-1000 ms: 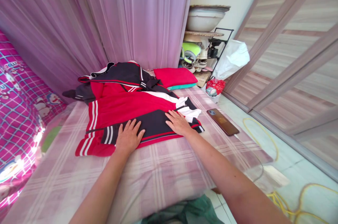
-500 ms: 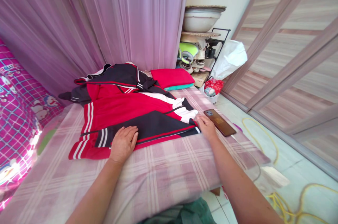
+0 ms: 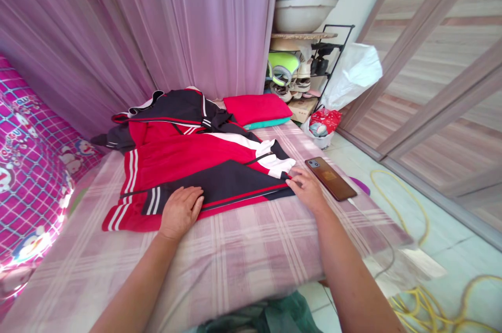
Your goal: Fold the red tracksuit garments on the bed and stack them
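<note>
A red, black and white striped garment [image 3: 196,165] lies spread on a pink plaid bed sheet [image 3: 243,249]. My left hand [image 3: 179,211] lies flat on its near hem, fingers stretched out. My right hand [image 3: 308,189] rests at the garment's right corner, fingers extended against the white and black edge, holding nothing that I can see. A dark phone [image 3: 330,178] lies on the sheet just right of that hand.
Folded red and teal cloths [image 3: 257,111] sit at the bed's far end. A purple curtain [image 3: 157,24] hangs behind. A shoe rack [image 3: 309,71] with a basin, a white bag [image 3: 353,79] and yellow cable [image 3: 411,207] stand on the floor at right.
My right hand slid from the middle of the garment out to its right corner next to the phone. My left hand shifted slightly toward the near hem.
</note>
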Action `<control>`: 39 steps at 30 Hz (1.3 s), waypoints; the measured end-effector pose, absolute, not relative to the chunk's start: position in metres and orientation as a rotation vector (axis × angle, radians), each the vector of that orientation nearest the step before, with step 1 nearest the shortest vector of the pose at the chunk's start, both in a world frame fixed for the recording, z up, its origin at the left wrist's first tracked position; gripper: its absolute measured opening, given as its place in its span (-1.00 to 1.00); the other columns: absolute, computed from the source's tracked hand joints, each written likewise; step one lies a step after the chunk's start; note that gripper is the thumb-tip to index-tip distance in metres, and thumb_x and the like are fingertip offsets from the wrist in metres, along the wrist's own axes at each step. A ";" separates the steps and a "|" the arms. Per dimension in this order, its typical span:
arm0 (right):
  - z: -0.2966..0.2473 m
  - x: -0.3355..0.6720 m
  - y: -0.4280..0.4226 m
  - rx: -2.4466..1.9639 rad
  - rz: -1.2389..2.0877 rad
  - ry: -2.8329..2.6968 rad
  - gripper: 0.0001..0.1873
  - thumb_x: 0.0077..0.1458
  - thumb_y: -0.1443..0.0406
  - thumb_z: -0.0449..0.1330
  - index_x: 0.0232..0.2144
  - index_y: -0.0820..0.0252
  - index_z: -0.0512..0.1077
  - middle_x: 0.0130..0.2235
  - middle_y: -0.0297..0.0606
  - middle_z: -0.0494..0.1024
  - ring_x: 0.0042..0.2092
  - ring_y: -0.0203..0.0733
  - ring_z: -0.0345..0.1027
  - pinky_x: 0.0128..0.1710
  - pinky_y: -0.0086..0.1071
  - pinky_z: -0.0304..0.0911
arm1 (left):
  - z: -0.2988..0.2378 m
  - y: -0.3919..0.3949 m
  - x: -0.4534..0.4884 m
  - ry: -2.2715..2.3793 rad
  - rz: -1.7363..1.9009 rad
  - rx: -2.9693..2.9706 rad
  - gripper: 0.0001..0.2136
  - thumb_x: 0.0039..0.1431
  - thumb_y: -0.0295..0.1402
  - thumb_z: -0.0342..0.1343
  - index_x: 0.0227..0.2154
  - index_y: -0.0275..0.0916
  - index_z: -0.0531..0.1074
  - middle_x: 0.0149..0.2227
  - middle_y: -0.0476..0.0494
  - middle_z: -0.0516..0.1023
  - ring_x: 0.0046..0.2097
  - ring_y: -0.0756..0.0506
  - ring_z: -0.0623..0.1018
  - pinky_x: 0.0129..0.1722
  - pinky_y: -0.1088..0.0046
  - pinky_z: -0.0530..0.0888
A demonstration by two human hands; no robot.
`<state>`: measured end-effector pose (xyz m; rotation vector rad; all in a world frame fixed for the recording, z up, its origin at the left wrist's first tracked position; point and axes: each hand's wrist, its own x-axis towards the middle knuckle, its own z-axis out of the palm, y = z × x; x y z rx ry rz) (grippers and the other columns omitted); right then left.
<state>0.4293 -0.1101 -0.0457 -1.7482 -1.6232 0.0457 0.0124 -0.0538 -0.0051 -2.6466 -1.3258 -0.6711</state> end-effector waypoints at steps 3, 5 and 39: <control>-0.048 0.429 -0.109 -1.784 0.013 -1.634 -0.70 0.12 0.12 0.14 -0.51 0.10 0.55 -0.01 -0.07 0.58 0.00 0.05 0.45 0.08 -0.04 0.29 | -0.006 -0.055 0.013 -1.350 -0.648 -2.651 -0.61 0.36 -0.18 -0.15 -0.09 -0.17 0.57 -0.04 -0.19 0.64 0.00 -0.16 0.59 0.17 0.13 0.39; -0.046 0.426 -0.109 -1.779 -0.009 -1.638 -0.73 0.13 0.16 0.11 -0.45 0.10 0.56 -0.01 -0.06 0.57 0.00 0.05 0.45 0.07 -0.04 0.29 | -0.006 -0.055 0.014 -1.365 -0.636 -2.660 -0.60 0.36 -0.17 -0.15 -0.06 -0.18 0.56 -0.02 -0.20 0.64 0.01 -0.17 0.59 0.17 0.12 0.40; -0.032 0.395 -0.100 -1.719 -0.259 -1.667 -0.66 0.14 0.13 0.09 -0.15 0.12 0.54 0.07 -0.02 0.52 0.10 0.11 0.37 0.10 0.04 0.27 | -0.005 -0.065 0.016 -1.629 -0.485 -2.535 -0.59 0.32 -0.15 -0.05 0.12 -0.12 0.46 0.18 -0.19 0.48 0.26 -0.36 0.38 0.27 -0.20 0.13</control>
